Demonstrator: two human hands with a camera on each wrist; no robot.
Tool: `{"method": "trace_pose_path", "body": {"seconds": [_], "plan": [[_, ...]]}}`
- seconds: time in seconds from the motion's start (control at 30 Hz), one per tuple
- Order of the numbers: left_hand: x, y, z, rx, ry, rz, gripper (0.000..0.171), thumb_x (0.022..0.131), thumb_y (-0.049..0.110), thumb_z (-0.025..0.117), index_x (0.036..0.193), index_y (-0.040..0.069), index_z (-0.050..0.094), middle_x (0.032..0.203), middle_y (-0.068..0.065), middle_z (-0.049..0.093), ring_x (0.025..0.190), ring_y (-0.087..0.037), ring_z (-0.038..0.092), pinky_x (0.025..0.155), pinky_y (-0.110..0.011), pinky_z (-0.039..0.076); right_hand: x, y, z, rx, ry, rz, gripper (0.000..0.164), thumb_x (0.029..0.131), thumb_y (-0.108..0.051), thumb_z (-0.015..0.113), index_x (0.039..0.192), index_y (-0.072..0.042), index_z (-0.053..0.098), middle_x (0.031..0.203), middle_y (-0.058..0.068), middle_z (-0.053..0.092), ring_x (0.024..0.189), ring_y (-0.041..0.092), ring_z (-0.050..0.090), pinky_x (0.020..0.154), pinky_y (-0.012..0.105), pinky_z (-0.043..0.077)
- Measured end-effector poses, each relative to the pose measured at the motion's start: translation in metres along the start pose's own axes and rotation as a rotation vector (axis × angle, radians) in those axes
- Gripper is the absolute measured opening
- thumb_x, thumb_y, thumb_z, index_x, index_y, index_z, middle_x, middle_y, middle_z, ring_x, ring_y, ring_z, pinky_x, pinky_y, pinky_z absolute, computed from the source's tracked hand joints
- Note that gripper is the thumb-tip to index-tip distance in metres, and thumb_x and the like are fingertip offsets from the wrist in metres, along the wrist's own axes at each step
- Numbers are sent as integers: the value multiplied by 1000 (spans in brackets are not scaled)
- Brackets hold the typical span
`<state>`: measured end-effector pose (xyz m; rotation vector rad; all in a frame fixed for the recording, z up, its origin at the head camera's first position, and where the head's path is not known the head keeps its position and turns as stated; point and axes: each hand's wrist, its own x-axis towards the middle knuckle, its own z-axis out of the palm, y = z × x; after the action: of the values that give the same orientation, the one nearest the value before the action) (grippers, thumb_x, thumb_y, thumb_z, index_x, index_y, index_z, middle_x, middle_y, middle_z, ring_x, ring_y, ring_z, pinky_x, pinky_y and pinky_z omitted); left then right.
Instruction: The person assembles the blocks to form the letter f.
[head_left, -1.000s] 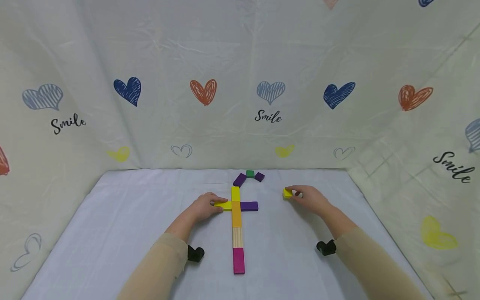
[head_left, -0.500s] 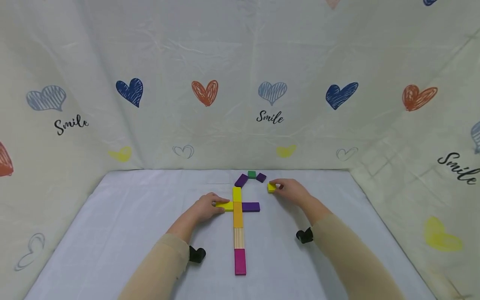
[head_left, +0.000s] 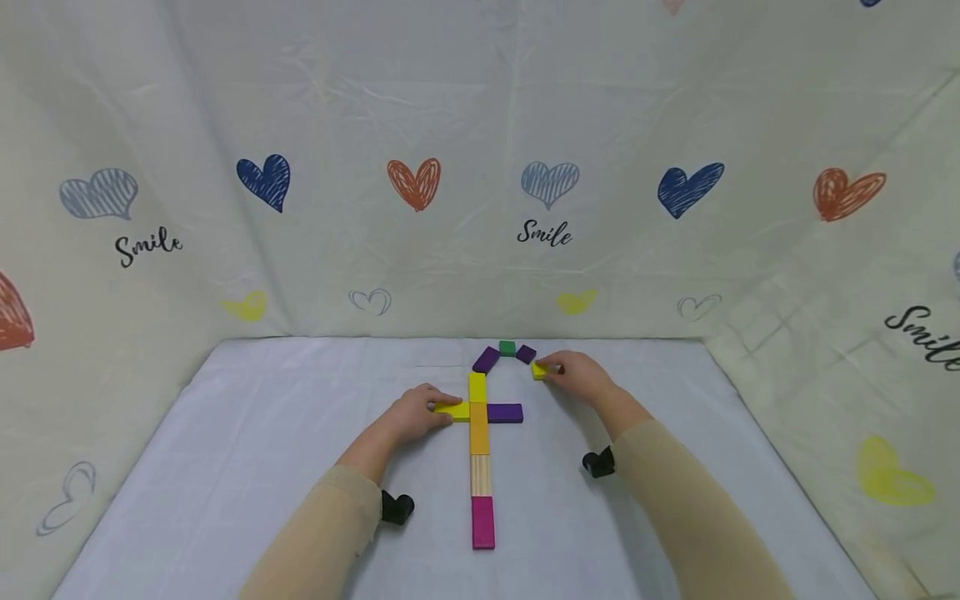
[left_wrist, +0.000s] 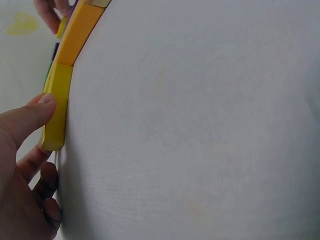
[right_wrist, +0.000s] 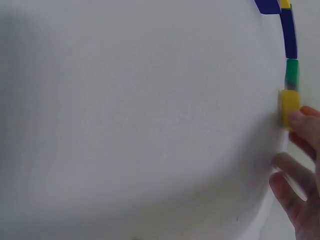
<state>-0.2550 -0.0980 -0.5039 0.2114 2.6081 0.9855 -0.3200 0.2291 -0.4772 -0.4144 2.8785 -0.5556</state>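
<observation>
My left hand (head_left: 415,414) pinches a long yellow block (left_wrist: 59,107) between thumb and fingers; its inner end meets the orange block (head_left: 478,429). My right hand (head_left: 581,375) grips a small yellow block (head_left: 538,372) at the lower right of a small purple block (head_left: 527,354). That purple block ends a curve with a green block (head_left: 507,348) and a slanted purple block (head_left: 486,360). Below the curve a yellow block (head_left: 477,387) tops a column of orange, ribbed wood-coloured (head_left: 480,475) and magenta (head_left: 483,523) blocks. Opposite the left yellow block lies a long purple block (head_left: 506,413).
A white cloth (head_left: 300,467) covers the table under the blocks. Behind it hangs a pale backdrop (head_left: 450,108) printed with hearts and "Smile". Black wrist cameras (head_left: 397,507) sit at both beige sleeves (head_left: 322,525).
My right hand has carried the small yellow block leftward and slightly away, up beside the end of the curve. My left hand keeps its grip on the long yellow block.
</observation>
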Motion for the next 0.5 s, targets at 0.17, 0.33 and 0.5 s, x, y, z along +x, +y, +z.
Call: {"method": "trace_pose_path", "body": {"seconds": [0.17, 0.33, 0.5], "plan": [[-2, 1, -1, -1, 7, 8, 31, 93, 30, 70, 123, 40, 70, 137, -5, 53, 130, -32, 44, 108, -58, 37, 1, -1, 1, 15, 14, 6, 34, 97, -19, 65, 130, -16, 67, 131, 10, 63, 107, 28, 59, 96, 46, 49], [-2, 1, -1, 10, 15, 16, 31, 93, 30, 69, 123, 38, 70, 136, -5, 54, 130, -32, 45, 108, -58, 37, 2, 0, 3, 26, 19, 16, 34, 97, -21, 65, 131, -18, 67, 131, 10, 63, 109, 28, 59, 97, 46, 48], [-3, 2, -2, 13, 15, 17, 31, 93, 30, 70, 124, 38, 70, 135, -4, 54, 128, -31, 46, 108, -57, 37, 4, 1, 5, 32, 22, 26, 36, 97, -21, 65, 133, -20, 65, 133, 9, 62, 113, 29, 59, 99, 47, 47]]}}
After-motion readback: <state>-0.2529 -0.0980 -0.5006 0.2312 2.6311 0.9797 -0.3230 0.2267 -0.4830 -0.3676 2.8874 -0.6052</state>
